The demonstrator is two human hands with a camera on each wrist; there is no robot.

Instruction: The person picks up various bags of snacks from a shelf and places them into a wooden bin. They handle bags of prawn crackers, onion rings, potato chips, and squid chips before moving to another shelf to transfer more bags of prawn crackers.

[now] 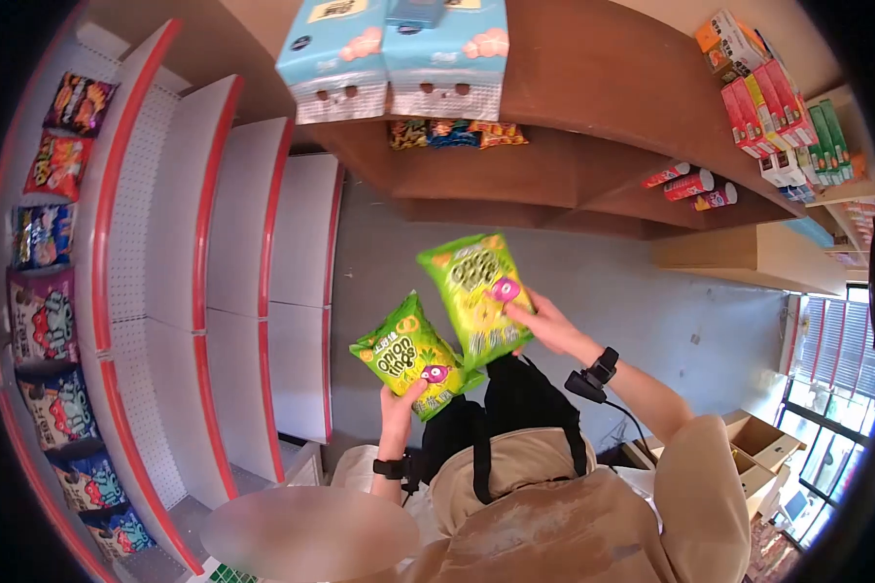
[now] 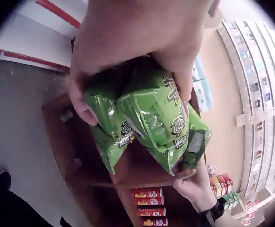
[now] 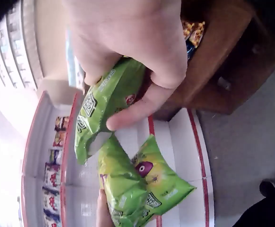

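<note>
Green and yellow bags of onion ring snacks are in both hands, in front of the body. My left hand (image 1: 400, 406) grips two of them together; in the head view one bag (image 1: 399, 352) covers most of the other. From the left wrist, a first bag (image 2: 102, 106) and a second bag (image 2: 156, 116) lie side by side under the fingers. A third bag (image 1: 472, 287) is held at its side by my right hand (image 1: 554, 325), thumb on the printed front. It sits higher than the left-hand bags and overlaps their edge in the head view.
White shelving with red edges (image 1: 199, 282) stands at the left, its far row lined with snack bags (image 1: 44, 321). Ahead, a brown shelf unit (image 1: 593, 180) holds blue packages (image 1: 345, 63), small snack bags and red canisters (image 1: 688, 185). Grey floor (image 1: 612, 291) lies below.
</note>
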